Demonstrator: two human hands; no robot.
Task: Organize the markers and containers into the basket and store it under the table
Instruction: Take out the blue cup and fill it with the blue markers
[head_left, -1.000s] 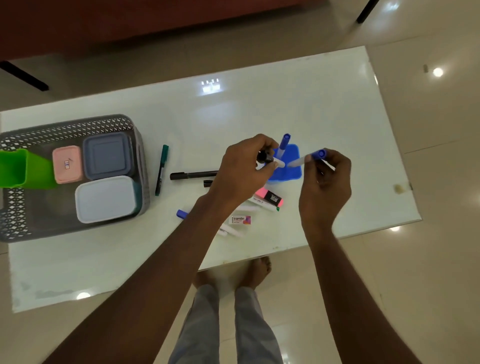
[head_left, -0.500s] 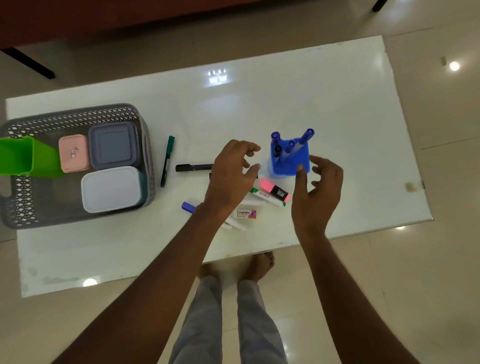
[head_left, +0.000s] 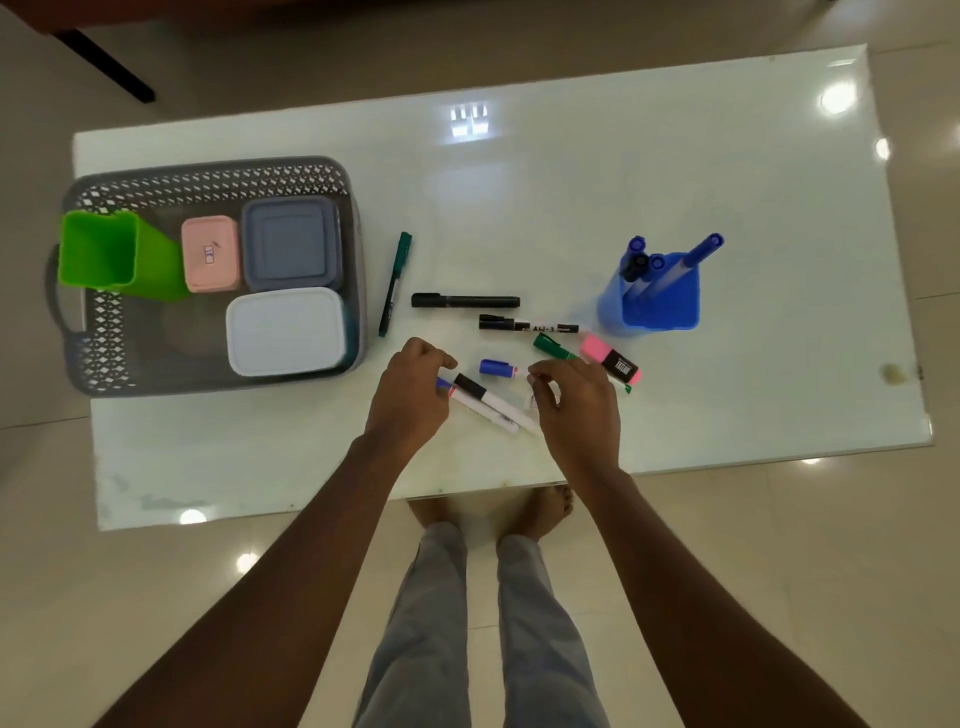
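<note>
While the grey basket (head_left: 208, 179) at nine o'clock on the white table (head_left: 675, 171) already carries a green cup (head_left: 98, 254), a pink box (head_left: 210, 253), a grey-blue box (head_left: 288, 244) and a white box (head_left: 284, 330), the loose markers are only partly gathered. A blue holder (head_left: 657, 306) stands at three o'clock with several blue-capped markers upright in it.

Both hands are low at six o'clock over the scattered markers. The left hand (head_left: 410, 395) has its fingers curled, tips at the cap end of two white-barrelled markers (head_left: 493, 405); whether it has them pinched I cannot tell. The right hand (head_left: 576, 405) shows thumb and forefinger nearly closed, with nothing visibly held.

The step in hand looks like picking up loose markers for the holder. Next calls for a firm pinch on these two (they lie side by side, so may roll), then the black marker (head_left: 465, 300), the labelled one (head_left: 527, 326), the dark green pen (head_left: 395, 283) and the pink highlighter (head_left: 610, 359).
</note>
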